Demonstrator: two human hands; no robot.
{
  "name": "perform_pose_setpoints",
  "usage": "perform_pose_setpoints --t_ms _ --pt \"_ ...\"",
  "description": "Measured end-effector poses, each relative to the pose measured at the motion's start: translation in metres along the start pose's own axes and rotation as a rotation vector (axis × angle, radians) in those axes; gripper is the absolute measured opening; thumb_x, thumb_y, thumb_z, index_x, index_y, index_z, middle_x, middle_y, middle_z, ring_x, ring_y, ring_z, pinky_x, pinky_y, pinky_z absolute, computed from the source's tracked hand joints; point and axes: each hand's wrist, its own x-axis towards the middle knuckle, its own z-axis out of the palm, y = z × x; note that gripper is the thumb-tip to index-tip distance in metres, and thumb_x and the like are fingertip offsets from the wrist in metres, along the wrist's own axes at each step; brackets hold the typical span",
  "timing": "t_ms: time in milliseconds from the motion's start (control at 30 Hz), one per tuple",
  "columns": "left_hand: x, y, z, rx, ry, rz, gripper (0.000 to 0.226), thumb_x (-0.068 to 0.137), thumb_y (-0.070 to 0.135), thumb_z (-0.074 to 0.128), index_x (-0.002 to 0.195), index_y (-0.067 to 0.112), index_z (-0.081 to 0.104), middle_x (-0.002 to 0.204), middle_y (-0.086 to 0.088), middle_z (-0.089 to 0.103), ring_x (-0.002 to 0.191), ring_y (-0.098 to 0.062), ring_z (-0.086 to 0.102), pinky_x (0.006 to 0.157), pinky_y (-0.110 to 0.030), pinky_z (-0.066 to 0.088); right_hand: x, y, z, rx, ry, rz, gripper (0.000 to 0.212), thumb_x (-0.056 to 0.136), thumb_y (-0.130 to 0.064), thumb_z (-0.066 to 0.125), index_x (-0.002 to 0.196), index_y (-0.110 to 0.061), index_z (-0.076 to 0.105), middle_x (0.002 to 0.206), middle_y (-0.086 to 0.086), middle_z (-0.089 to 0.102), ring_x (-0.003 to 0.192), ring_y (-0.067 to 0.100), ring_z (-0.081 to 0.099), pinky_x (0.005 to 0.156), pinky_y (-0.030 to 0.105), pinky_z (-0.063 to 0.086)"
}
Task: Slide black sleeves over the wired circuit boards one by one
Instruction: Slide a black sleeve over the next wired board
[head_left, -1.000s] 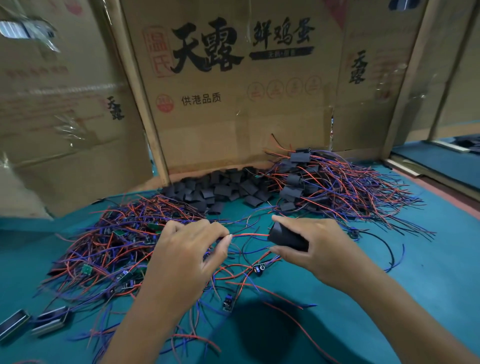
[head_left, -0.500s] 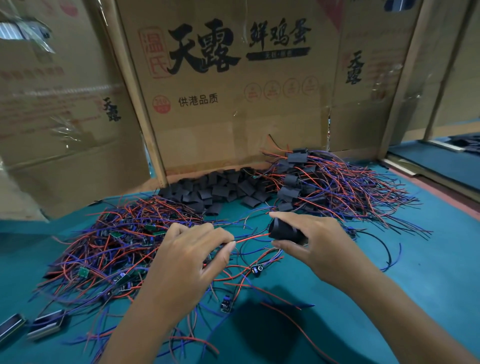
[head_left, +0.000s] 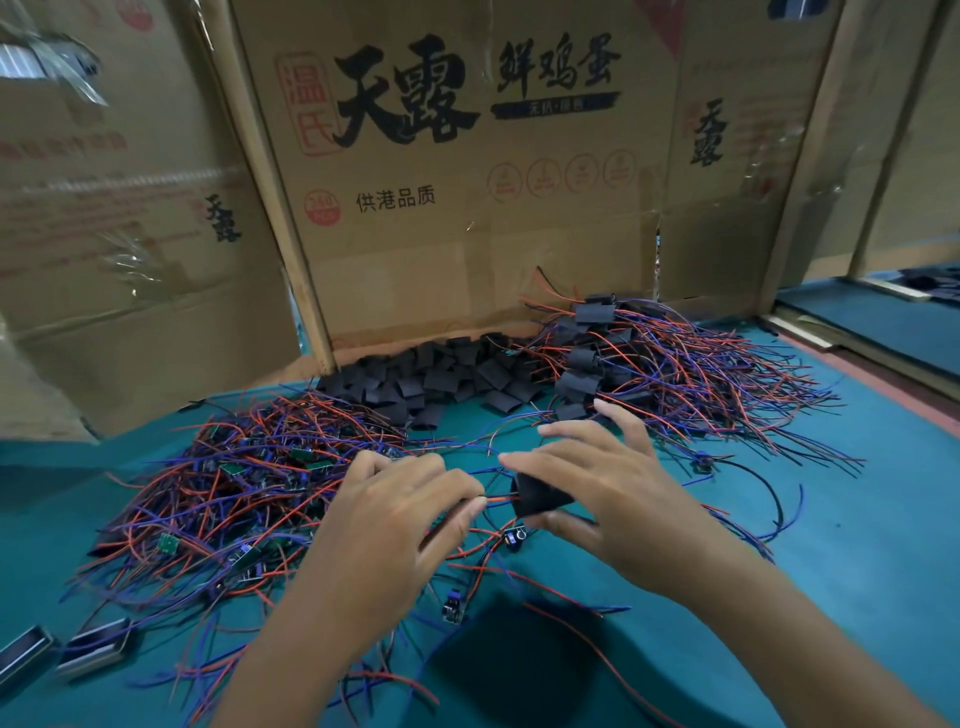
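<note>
My right hand (head_left: 618, 499): I am pinching a black sleeve (head_left: 540, 496) between thumb below and forefinger above, my other fingers fanning out straight over it.
My left hand (head_left: 400, 514): I am gripping red and blue wires (head_left: 493, 500) at my curled fingertips, just beside the sleeve's open left end; the wires are running into that end.
Circuit board in hand: I cannot tell where it is sitting, as the sleeve and my fingers are covering that spot.
Both hands: they are hovering close together above the green tabletop (head_left: 857, 561), near the middle of the view.
Unsleeved pile (head_left: 234, 493): a tangle of red and blue wires with small green boards is lying to my left on the tabletop.
Loose sleeves (head_left: 441, 379): a heap of flat black sleeves is lying at the back, against the foot of the cardboard.
Finished pile (head_left: 649, 364): sleeved boards with wires trailing out are lying at back right, beside the loose sleeves.
Stray pieces: a small board with a blue part (head_left: 514, 538) is lying just under my right thumb.
Backdrop: a cardboard box wall (head_left: 467, 182) printed with large black characters is standing behind the tabletop.
Near left corner: two metal-framed parts (head_left: 93, 652) are lying at the tabletop's edge.
</note>
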Motion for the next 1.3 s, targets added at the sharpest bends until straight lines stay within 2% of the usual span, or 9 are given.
perform_pose_setpoints --t_ms 100,200,300,467,600,733,833,1067,1300 --pt "0.001 0.009 0.006 -0.031 -0.058 -0.01 0.023 0.097 0.038 0.043 0.087 0.027 0.06 0.078 0.014 0.054 0.074 -0.005 0.046 0.077 -0.032 0.034 0.003 -0.02 0.005 -0.109 -0.009 0.006 0.039 0.091 -0.052 0.045 0.114 -0.027 0.064 0.097 -0.012 0.069 0.118 0.014 0.056 0.111 0.053 0.026" --pt "-0.002 0.009 0.01 -0.186 -0.122 -0.103 0.003 0.092 0.029 0.053 0.094 0.029 0.052 0.081 0.026 0.051 0.086 0.003 0.037 0.079 -0.015 0.031 0.007 -0.033 0.011 -0.039 -0.128 0.024 0.03 0.095 -0.042 0.044 0.109 -0.018 0.056 0.098 -0.002 0.062 0.099 0.022 0.058 0.094 0.036 0.041" --pt "-0.006 0.005 0.016 -0.258 -0.203 -0.151 0.025 0.09 0.024 0.058 0.107 0.035 0.045 0.1 0.033 0.046 0.1 0.001 0.036 0.082 -0.012 0.031 0.005 -0.033 0.02 0.084 -0.179 0.045 0.026 0.098 -0.036 0.045 0.114 -0.017 0.044 0.11 0.0 0.053 0.101 0.022 0.05 0.079 0.029 0.033" --pt "-0.008 -0.016 0.016 -0.233 -0.217 -0.207 0.046 0.087 0.034 0.068 0.124 0.038 0.04 0.118 0.032 0.043 0.112 0.011 0.036 0.1 -0.014 0.026 0.003 -0.019 0.022 0.206 -0.222 0.154 0.021 0.097 -0.044 0.044 0.101 -0.027 0.031 0.105 -0.003 0.055 0.096 0.026 0.052 0.076 0.038 0.037" --pt "-0.006 -0.028 0.019 -0.355 -0.21 -0.313 0.027 0.09 0.021 0.07 0.103 0.033 0.049 0.087 0.016 0.064 0.085 -0.001 0.057 0.08 -0.024 0.042 0.002 -0.005 0.022 0.222 -0.22 0.189 0.024 0.096 -0.048 0.044 0.097 -0.029 0.029 0.095 -0.009 0.05 0.088 0.026 0.051 0.072 0.038 0.037" --pt "-0.006 -0.028 0.018 -0.487 -0.123 -0.303 0.021 0.09 0.025 0.072 0.091 0.033 0.053 0.073 0.014 0.06 0.065 -0.015 0.049 0.063 -0.029 0.041 -0.001 0.008 0.018 0.168 -0.22 0.193 0.027 0.097 -0.05 0.042 0.103 -0.025 0.036 0.102 -0.002 0.059 0.089 0.027 0.053 0.071 0.038 0.037" --pt "-0.006 -0.023 0.021 -0.54 -0.102 -0.26 0.018 0.089 0.029 0.073 0.092 0.036 0.057 0.07 0.017 0.056 0.059 -0.006 0.042 0.059 -0.022 0.037 -0.001 0.016 0.015 0.136 -0.255 0.189 0.026 0.098 -0.05 0.041 0.107 -0.026 0.037 0.107 -0.004 0.059 0.093 0.025 0.053 0.07 0.035 0.031" --pt "-0.004 -0.014 0.026 -0.404 -0.034 -0.23 0.032 0.087 0.056 0.054 0.094 0.027 0.065 0.074 0.017 0.059 0.072 -0.005 0.053 0.063 -0.017 0.036 -0.001 0.019 0.016 -0.107 -0.235 0.146 0.03 0.099 -0.055 0.034 0.119 -0.033 0.037 0.114 -0.012 0.056 0.113 0.015 0.049 0.109 0.037 0.02" --pt "-0.003 -0.006 0.028 -0.355 0.007 -0.186 0.037 0.093 0.056 0.053 0.091 0.021 0.066 0.076 0.014 0.061 0.072 -0.009 0.054 0.067 -0.029 0.042 0.005 -0.002 0.013 0.036 -0.192 0.094 0.033 0.098 -0.05 0.042 0.122 -0.028 0.042 0.112 -0.006 0.059 0.098 0.024 0.051 0.075 0.032 0.03"
